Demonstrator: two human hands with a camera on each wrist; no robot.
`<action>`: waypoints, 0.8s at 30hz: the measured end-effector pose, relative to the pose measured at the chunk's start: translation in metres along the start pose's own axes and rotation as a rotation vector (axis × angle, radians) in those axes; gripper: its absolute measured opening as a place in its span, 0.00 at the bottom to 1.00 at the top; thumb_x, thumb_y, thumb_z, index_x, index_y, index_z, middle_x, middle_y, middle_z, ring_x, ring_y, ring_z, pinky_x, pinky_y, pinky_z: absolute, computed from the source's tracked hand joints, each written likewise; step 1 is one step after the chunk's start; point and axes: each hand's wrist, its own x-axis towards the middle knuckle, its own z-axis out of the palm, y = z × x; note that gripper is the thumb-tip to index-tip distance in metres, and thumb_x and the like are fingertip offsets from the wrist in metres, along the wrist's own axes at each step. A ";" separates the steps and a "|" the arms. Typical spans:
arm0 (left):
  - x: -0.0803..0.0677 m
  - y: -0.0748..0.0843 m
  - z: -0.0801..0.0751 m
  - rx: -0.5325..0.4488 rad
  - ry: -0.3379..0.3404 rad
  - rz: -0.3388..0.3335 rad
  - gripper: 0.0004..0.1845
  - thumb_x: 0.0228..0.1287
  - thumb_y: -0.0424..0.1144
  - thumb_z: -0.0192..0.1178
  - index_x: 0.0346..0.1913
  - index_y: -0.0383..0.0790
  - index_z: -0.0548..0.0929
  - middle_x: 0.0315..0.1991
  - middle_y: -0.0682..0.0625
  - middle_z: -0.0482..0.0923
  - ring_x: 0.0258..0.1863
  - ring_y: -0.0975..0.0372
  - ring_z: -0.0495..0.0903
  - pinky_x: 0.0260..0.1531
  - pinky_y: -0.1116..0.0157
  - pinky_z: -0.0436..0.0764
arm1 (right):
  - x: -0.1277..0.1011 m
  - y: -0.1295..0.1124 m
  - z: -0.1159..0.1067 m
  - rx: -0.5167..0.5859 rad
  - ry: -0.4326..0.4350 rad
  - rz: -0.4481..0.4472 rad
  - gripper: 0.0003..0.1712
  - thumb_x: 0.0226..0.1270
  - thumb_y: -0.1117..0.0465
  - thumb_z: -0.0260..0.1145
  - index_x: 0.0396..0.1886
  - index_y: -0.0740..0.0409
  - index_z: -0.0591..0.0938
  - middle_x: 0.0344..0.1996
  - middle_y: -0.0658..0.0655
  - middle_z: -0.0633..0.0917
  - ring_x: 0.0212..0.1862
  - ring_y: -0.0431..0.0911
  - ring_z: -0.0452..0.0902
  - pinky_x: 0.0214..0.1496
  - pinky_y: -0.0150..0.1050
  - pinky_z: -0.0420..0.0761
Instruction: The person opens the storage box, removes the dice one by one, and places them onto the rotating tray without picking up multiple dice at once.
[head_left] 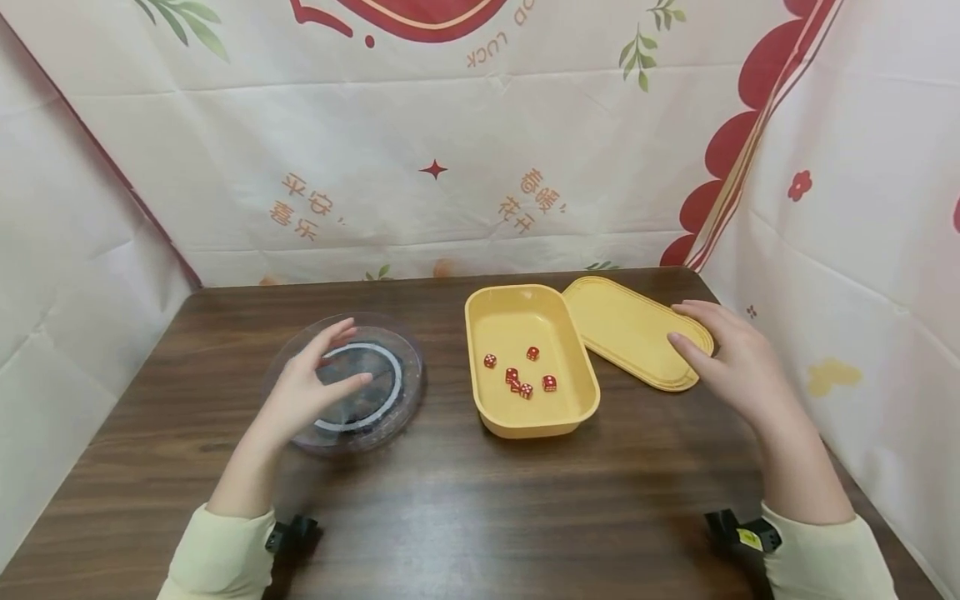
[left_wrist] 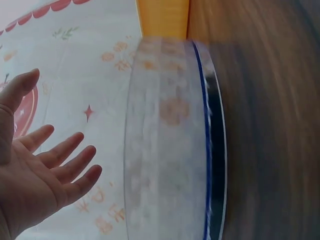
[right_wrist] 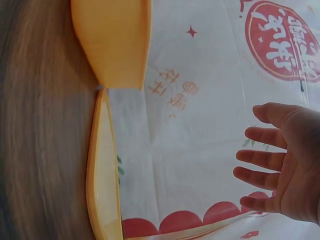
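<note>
My left hand (head_left: 306,387) hovers over a round clear plastic container (head_left: 408,396), fingers spread and holding nothing. The container has a dark middle with a pale ring; its transparent side wall (left_wrist: 165,140) fills the centre of the left wrist view. My right hand (head_left: 731,358) is held above the outer end of a flat yellow lid (head_left: 630,329), its fingers apart and nothing in them. Between the hands stands a yellow rectangular box (head_left: 525,312) without its cover. Several red dice (head_left: 527,391) with white pips lie inside, mostly toward the near half.
The dark wood-grain table (head_left: 450,517) carries all of this. The yellow lid's left end lies right at the box's right side. Behind the table hangs a printed white cloth (head_left: 420,108), with more white cloth (head_left: 885,275) on the right.
</note>
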 end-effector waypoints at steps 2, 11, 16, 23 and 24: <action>-0.003 -0.004 -0.005 -0.001 0.013 -0.011 0.40 0.59 0.42 0.68 0.73 0.46 0.60 0.67 0.43 0.66 0.66 0.49 0.62 0.60 0.45 0.62 | 0.002 -0.006 0.000 0.017 0.003 0.003 0.24 0.66 0.57 0.65 0.60 0.61 0.76 0.60 0.66 0.74 0.63 0.64 0.64 0.61 0.64 0.60; -0.014 -0.024 -0.023 0.029 0.036 -0.102 0.45 0.59 0.44 0.69 0.75 0.46 0.55 0.72 0.41 0.55 0.67 0.40 0.55 0.59 0.38 0.59 | 0.008 -0.023 0.002 0.067 0.024 -0.004 0.25 0.65 0.56 0.67 0.60 0.59 0.76 0.61 0.63 0.73 0.64 0.62 0.63 0.61 0.65 0.60; -0.020 -0.037 -0.035 0.038 0.045 -0.162 0.47 0.59 0.46 0.68 0.76 0.47 0.52 0.74 0.40 0.46 0.70 0.38 0.47 0.58 0.34 0.54 | 0.012 -0.029 0.006 0.107 0.026 -0.026 0.26 0.64 0.57 0.67 0.61 0.58 0.76 0.62 0.62 0.72 0.65 0.60 0.63 0.61 0.64 0.61; -0.026 -0.053 -0.047 0.024 0.038 -0.165 0.48 0.61 0.44 0.67 0.76 0.44 0.48 0.73 0.35 0.46 0.70 0.38 0.46 0.60 0.35 0.52 | 0.017 -0.038 0.013 0.132 0.043 -0.075 0.26 0.62 0.59 0.69 0.60 0.58 0.77 0.61 0.60 0.73 0.63 0.57 0.65 0.59 0.62 0.65; -0.026 -0.055 -0.049 0.019 0.030 -0.169 0.48 0.61 0.44 0.67 0.76 0.44 0.48 0.72 0.34 0.46 0.69 0.37 0.46 0.60 0.35 0.52 | 0.018 -0.040 0.014 0.132 0.043 -0.078 0.25 0.62 0.59 0.69 0.60 0.57 0.77 0.61 0.59 0.74 0.63 0.57 0.66 0.58 0.62 0.65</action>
